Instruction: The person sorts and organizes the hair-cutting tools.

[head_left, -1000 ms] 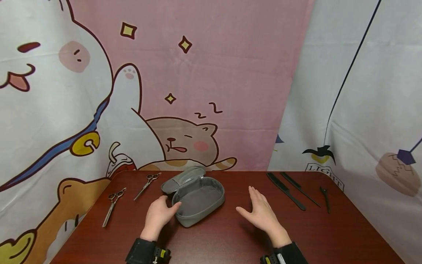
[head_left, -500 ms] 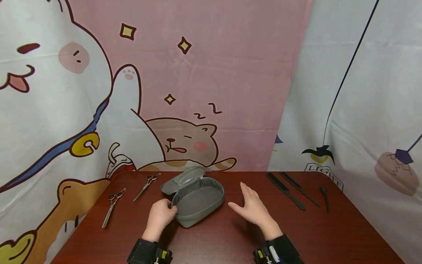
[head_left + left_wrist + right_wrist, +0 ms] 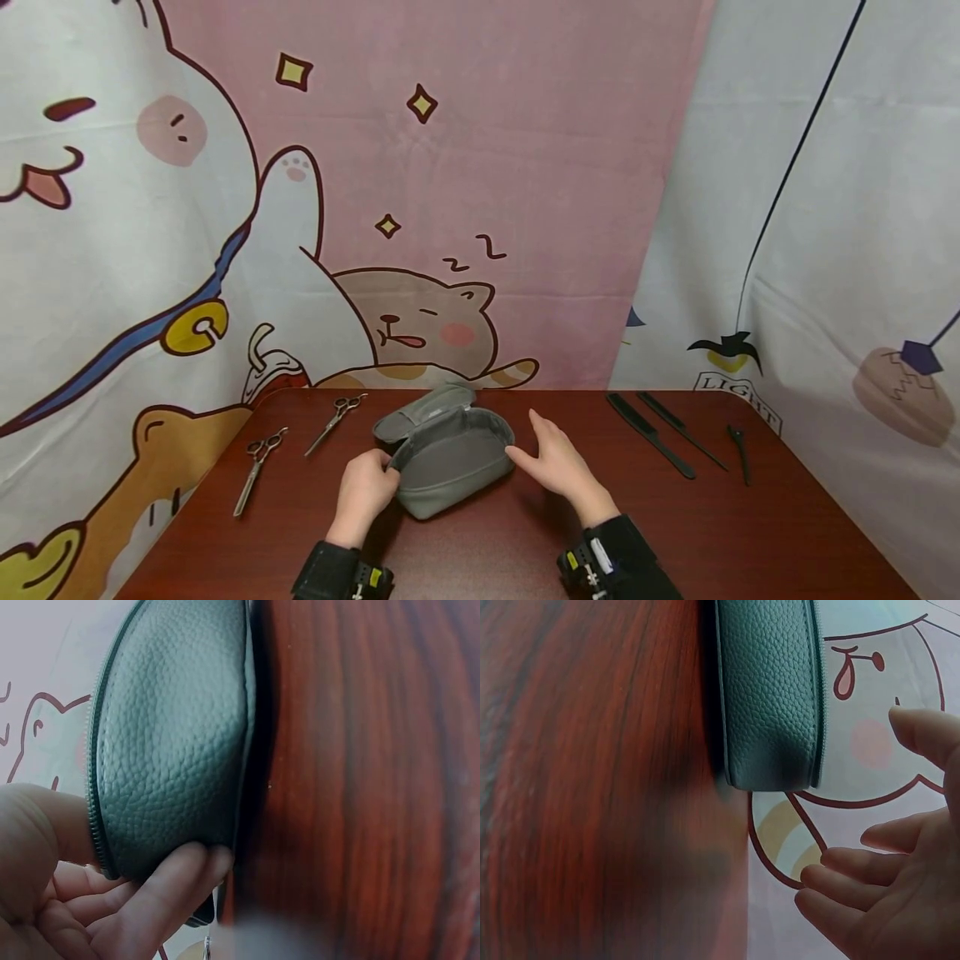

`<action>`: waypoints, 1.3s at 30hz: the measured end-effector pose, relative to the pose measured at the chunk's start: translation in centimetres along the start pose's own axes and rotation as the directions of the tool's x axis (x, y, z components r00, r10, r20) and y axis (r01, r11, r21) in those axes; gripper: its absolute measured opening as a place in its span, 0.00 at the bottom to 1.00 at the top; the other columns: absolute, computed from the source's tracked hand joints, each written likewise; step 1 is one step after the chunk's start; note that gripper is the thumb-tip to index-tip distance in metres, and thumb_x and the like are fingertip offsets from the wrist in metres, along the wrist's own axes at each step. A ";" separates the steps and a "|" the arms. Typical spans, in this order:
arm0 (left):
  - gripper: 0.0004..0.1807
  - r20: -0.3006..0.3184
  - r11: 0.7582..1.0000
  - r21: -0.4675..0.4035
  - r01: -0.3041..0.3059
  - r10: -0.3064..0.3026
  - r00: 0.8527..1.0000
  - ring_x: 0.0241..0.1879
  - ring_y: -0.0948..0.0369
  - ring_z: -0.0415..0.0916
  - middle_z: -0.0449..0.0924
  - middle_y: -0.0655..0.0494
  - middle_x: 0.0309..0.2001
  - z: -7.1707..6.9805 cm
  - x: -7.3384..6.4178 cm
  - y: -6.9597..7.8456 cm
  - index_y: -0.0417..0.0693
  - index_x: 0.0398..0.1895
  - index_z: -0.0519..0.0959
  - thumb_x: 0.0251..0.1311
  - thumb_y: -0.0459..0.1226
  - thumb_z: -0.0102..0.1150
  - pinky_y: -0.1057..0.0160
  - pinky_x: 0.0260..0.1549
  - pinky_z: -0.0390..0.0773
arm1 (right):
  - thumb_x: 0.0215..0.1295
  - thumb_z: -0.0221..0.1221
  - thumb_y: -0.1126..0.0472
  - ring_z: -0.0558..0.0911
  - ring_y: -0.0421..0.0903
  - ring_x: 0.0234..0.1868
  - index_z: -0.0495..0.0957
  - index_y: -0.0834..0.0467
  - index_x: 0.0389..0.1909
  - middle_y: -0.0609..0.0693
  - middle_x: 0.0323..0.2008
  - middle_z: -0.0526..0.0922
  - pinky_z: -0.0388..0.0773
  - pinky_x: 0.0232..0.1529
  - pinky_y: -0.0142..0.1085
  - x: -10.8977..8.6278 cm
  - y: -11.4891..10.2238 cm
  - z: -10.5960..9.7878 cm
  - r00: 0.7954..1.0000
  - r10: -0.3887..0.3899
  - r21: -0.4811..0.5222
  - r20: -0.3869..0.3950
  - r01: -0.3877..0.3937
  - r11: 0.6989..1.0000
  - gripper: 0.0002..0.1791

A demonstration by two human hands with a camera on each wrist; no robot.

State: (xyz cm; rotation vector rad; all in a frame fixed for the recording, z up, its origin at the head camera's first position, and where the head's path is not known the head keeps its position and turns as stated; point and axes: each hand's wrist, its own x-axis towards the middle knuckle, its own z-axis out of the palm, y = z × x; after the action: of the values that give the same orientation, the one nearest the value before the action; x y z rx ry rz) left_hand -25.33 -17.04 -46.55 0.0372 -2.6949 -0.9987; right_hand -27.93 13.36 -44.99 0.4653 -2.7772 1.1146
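Note:
A grey-green zippered case (image 3: 457, 475) stands on the table with its lid (image 3: 423, 412) folded back to the rear left; its inside shows bare lining. My left hand (image 3: 365, 492) pinches the case's left wall, thumb over the zipped rim and fingers against the outside, as the left wrist view shows on the pebbled side (image 3: 176, 735). Beside the case's right end is my right hand (image 3: 558, 462), fingers straight and thumb apart, the thumb tip near the rim. In the right wrist view a gap shows between that hand (image 3: 900, 862) and the case wall (image 3: 769, 697).
Two pairs of scissors, one nearer (image 3: 258, 471) and one farther back (image 3: 335, 423), lie on the left of the brown table (image 3: 480, 558). On the right lie a wide comb (image 3: 651, 435), a thin-tailed comb (image 3: 682, 429) and a small dark clip (image 3: 739, 454). A cartoon cloth (image 3: 525, 167) hangs behind.
My left hand has closed its thumb onto the case's left wall. My right hand has moved left to the case's right end. The case has shifted slightly.

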 end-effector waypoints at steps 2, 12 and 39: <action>0.12 0.002 1.000 -0.004 -0.006 0.006 1.000 0.17 0.62 0.53 0.56 0.61 0.16 0.0 0.0 0.0 0.47 0.16 0.69 0.50 0.25 0.54 0.63 0.19 0.55 | 0.67 0.62 0.47 0.64 0.65 0.69 0.56 0.71 0.72 0.69 0.69 0.63 0.61 0.65 0.59 0.3 -0.1 0.1 1.000 0.003 0.008 0.013 -0.003 1.000 0.45; 0.08 0.005 0.999 -0.023 -0.028 0.029 1.000 0.19 0.60 0.64 0.72 0.57 0.20 0.1 0.0 -0.2 0.36 0.33 0.84 0.52 0.25 0.56 0.62 0.22 0.64 | 0.68 0.61 0.52 0.67 0.65 0.67 0.60 0.72 0.70 0.70 0.66 0.67 0.63 0.64 0.58 1.1 0.2 0.8 0.998 -0.001 -0.005 0.060 0.001 1.000 0.39; 0.06 -0.043 0.975 -0.055 -0.217 0.214 0.976 0.20 0.65 0.67 0.78 0.58 0.24 1.3 -0.2 2.5 0.39 0.32 0.84 0.56 0.25 0.60 0.64 0.22 0.70 | 0.64 0.59 0.72 0.83 0.54 0.43 0.79 0.65 0.53 0.57 0.45 0.84 0.80 0.40 0.47 -2.8 0.4 -1.7 0.998 0.022 0.025 -0.061 -0.021 0.999 0.16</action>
State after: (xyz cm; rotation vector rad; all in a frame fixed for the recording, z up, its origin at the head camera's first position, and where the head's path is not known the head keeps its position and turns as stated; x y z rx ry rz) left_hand -25.27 -14.26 -45.94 -0.2414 -2.5670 -0.9993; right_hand -25.39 15.52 -44.62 0.3979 -2.7254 1.1482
